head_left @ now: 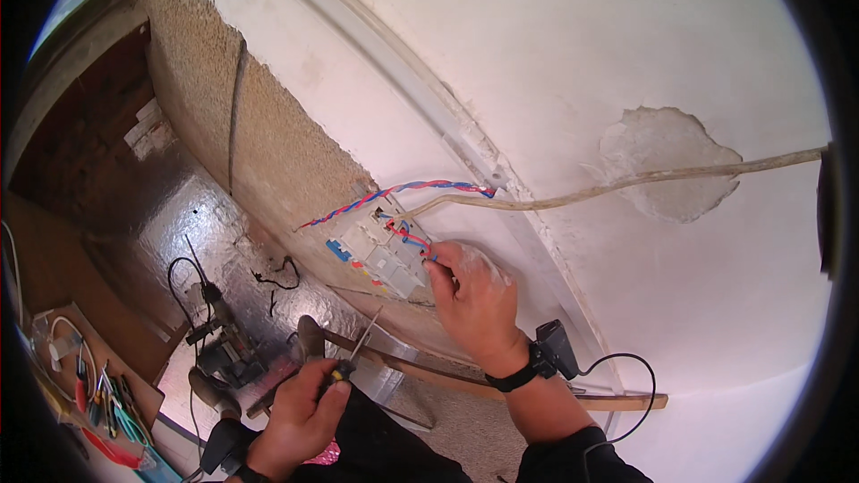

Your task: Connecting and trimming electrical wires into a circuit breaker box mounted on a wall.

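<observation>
My right hand (pixel 479 300) is closed, thumb and fingers pinching short red and blue wires (pixel 407 237) at a white electrical outlet unit (pixel 383 259) on the wall. Its upper end lies open, with wires coming out; small blue, red and yellow parts show along its left side. Lower down, my left hand (pixel 300 411) grips a screwdriver (pixel 342 370) by its yellow and black handle, the thin shaft pointing up toward the unit and apart from it. A twisted red and blue wire pair (pixel 403 186) and a beige cable (pixel 608 190) run across the wall beside the unit.
White trunking (pixel 385 63) crosses the wall diagonally. A wooden strip (pixel 644 402) lies below my right wrist. On the foil-like floor (pixel 192 206) stands a dark power tool (pixel 228 344). Pliers and other hand tools (pixel 116 402) lie at the lower left.
</observation>
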Tool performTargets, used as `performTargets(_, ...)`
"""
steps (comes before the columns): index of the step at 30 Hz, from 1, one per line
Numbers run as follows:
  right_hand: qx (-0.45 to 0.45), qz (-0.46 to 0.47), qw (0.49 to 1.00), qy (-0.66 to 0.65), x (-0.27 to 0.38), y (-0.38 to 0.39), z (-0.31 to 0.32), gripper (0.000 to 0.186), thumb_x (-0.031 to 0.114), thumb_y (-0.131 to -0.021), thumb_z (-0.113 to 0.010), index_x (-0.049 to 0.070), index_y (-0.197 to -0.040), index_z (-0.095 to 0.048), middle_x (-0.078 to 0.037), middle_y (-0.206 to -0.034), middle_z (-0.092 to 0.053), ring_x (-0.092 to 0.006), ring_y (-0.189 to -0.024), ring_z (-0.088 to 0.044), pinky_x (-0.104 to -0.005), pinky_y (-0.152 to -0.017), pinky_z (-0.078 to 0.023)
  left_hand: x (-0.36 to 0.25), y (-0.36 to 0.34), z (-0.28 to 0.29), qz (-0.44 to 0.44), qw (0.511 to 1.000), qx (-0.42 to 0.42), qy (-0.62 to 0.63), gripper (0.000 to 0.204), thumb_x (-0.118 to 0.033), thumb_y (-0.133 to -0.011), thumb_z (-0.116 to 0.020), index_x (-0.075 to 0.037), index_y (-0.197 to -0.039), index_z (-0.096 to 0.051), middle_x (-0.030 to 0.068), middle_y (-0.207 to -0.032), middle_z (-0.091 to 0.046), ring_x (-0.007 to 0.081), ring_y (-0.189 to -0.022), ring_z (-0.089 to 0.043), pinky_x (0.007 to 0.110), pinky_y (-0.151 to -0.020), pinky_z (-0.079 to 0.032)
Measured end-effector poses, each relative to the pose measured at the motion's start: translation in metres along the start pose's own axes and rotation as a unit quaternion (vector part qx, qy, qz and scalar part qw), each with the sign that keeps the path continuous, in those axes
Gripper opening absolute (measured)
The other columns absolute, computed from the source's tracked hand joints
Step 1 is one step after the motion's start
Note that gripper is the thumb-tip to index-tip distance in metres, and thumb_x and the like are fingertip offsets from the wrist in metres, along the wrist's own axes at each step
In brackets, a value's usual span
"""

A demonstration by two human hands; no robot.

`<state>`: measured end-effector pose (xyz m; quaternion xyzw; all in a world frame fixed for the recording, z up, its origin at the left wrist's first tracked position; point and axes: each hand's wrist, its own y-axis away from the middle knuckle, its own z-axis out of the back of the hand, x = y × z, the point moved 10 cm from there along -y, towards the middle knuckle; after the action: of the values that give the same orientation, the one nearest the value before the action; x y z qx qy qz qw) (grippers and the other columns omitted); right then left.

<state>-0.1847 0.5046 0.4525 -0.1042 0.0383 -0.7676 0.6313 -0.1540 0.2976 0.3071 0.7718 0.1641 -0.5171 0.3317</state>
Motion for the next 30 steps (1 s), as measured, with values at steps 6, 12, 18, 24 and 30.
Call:
performTargets(6, -0.001, 0.007, 1.000, 0.001, 0.002, 0.004, 0.005, 0.018, 0.011, -0.092, -0.068, 0.009, -0.110, -0.066, -0.012, -0.090, -0.070, -0.0335, -0.079, -0.069, -0.0429, -0.064, -0.056, -0.013, -0.013, -0.010, -0.031, 0.999, -0.022, -0.039, 0.029, -0.018, -0.099, -0.063, 0.002, -0.120, -0.061, 0.0206, -0.085, -0.068, 0.0331, -0.076, -0.070, 0.038, -0.070, -0.054)
performTargets(12, -0.021, 0.020, 1.000, 0.000, 0.002, 0.005, 0.004, 0.021, 0.008, -0.090, -0.071, 0.009, -0.110, -0.066, -0.012, -0.087, -0.070, -0.0333, -0.075, -0.069, -0.0424, -0.063, -0.055, -0.018, -0.024, -0.017, -0.025, 0.999, -0.024, -0.027, 0.029, -0.019, -0.099, -0.063, 0.002, -0.120, -0.061, 0.0218, -0.085, -0.068, 0.0325, -0.075, -0.071, 0.040, -0.069, -0.054)
performTargets(18, -0.018, 0.029, 0.999, 0.001, 0.006, 0.003, 0.002, 0.021, 0.007, -0.089, -0.071, 0.008, -0.109, -0.066, -0.012, -0.085, -0.069, -0.0338, -0.072, -0.068, -0.0426, -0.061, -0.055, -0.018, -0.033, -0.022, -0.039, 0.999, -0.033, -0.020, 0.028, -0.017, -0.099, -0.064, 0.002, -0.119, -0.061, 0.0218, -0.085, -0.068, 0.0320, -0.075, -0.071, 0.039, -0.069, -0.054)
performTargets(24, -0.027, 0.021, 0.999, 0.009, 0.004, 0.003, 0.007, 0.019, 0.005, -0.085, -0.075, 0.008, -0.103, -0.068, -0.011, -0.083, -0.070, -0.0308, -0.070, -0.069, -0.0394, -0.061, -0.054, -0.017, -0.039, -0.026, -0.048, 0.998, -0.036, 0.001, 0.026, -0.015, -0.099, -0.064, 0.003, -0.118, -0.062, 0.0219, -0.084, -0.068, 0.0321, -0.075, -0.070, 0.038, -0.069, -0.054)
performTargets(30, -0.027, 0.020, 0.999, 0.001, 0.004, 0.003, 0.005, 0.020, 0.005, -0.085, -0.075, 0.008, -0.104, -0.068, -0.011, -0.083, -0.070, -0.0304, -0.071, -0.069, -0.0395, -0.062, -0.055, 0.000, -0.042, -0.033, 0.023, 0.993, 0.000, 0.115, 0.028, -0.014, -0.101, -0.062, 0.003, -0.122, -0.061, 0.0108, -0.079, -0.066, 0.0180, -0.064, -0.062, 0.029, -0.058, -0.047)
